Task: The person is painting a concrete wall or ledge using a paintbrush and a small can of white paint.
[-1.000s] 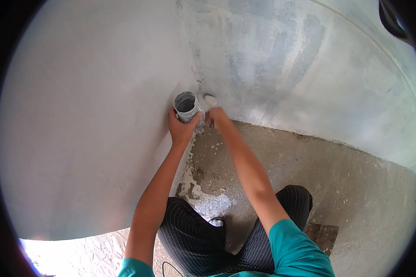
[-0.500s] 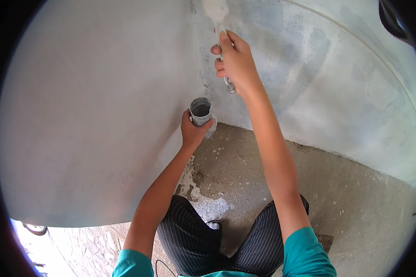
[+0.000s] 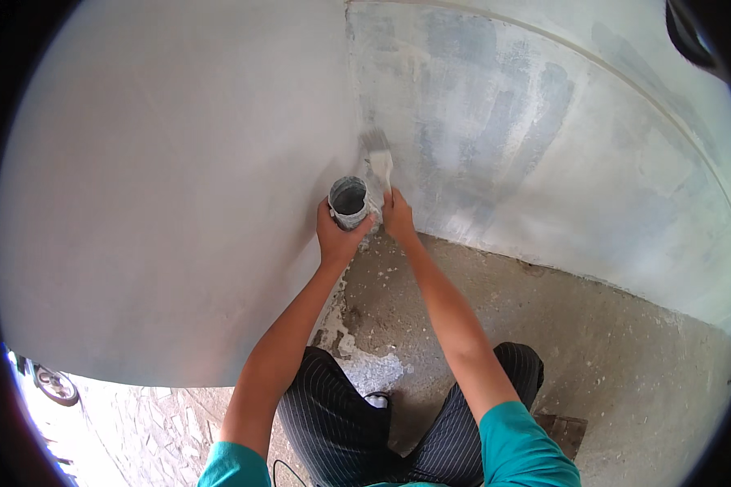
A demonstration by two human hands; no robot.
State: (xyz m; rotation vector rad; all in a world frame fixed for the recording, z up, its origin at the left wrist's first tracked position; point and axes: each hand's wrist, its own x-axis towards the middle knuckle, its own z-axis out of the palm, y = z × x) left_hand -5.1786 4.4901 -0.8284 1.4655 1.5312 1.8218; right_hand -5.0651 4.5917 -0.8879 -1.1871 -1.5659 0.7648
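My left hand (image 3: pixel 337 242) is closed around a small round paint can (image 3: pixel 350 220), its outside streaked grey and white. Dark grey shows inside its open top. Just to the right, my right hand (image 3: pixel 398 217) grips the handle of a paintbrush (image 3: pixel 380 165). The brush's pale head points up and slightly left, with greyish bristles at the corner of two walls. Whether the bristles touch the wall, I cannot tell. Behind the brush, the right wall (image 3: pixel 512 138) carries uneven grey and whitish patches.
A smooth pale wall (image 3: pixel 170 203) fills the left side. A raised strip (image 3: pixel 601 61) curves across the upper right. Below lies a rough concrete floor (image 3: pixel 479 284) with pale splatters. A brown block (image 3: pixel 567 432) lies behind my right leg. At the lower left a wheel (image 3: pixel 55 384) shows.
My right hand has come down the corner with the paintbrush, from high on the wall to beside the paint can. The can has tipped slightly and barely shifted in my left hand.
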